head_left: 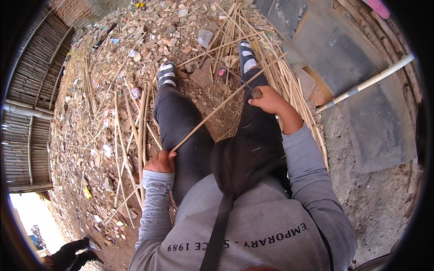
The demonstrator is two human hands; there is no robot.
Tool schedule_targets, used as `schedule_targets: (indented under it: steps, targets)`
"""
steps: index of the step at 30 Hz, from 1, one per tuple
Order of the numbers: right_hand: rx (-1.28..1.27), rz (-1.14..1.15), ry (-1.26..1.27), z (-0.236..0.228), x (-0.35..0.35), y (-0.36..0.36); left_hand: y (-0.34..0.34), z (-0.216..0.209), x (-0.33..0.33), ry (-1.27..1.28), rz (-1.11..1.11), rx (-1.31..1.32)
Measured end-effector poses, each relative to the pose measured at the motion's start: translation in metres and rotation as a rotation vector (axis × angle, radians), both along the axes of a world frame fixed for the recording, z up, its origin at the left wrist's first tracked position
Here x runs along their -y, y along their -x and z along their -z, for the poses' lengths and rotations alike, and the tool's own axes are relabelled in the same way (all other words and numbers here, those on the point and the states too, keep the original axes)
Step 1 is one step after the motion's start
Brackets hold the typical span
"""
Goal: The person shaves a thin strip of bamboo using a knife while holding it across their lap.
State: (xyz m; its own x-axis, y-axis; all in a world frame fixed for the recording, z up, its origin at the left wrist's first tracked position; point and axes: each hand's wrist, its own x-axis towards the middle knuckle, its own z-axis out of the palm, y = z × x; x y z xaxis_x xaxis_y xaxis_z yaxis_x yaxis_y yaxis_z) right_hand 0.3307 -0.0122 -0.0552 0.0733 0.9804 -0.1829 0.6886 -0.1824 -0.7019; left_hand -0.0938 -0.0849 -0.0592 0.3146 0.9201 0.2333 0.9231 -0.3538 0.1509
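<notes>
A cane is held across the lap between both hands.

The cane [217, 108] runs from the left hand [160, 161], closed on its lower end, toward 2 o'clock; a knife [256, 93], clasped in the right hand [270, 100], is set against it, seemingly for splitting.

outdoor yard, daylight. ground [379, 198] is bare dirt at right, w/ rubble and litter [149, 40] spread across the top and left. loose cane strips [131, 135] lie scattered over it, a thicker heap [289, 77] toward the top right. brick wall [77, 11] at top left corner, bamboo fence [31, 90] along the left edge. flat grey slabs [352, 67] at right, a white pipe [366, 83] lying across them. bright opening at bottom left.
</notes>
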Motion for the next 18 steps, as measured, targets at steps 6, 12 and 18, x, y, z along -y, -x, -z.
schedule_targets:
  steps: [6, 12, 18]
  targets:
    - [0.151, -0.255, 0.078, -0.033, 0.019, 0.041, 0.005, 0.003, 0.000, 0.024, -0.020, 0.014]
    - [0.027, -0.090, 0.124, -0.008, 0.002, -0.010, 0.003, 0.001, -0.003, -0.030, 0.031, 0.045]
    - [0.073, -0.044, -0.012, -0.005, 0.022, 0.021, 0.006, 0.001, -0.001, 0.053, 0.013, 0.006]
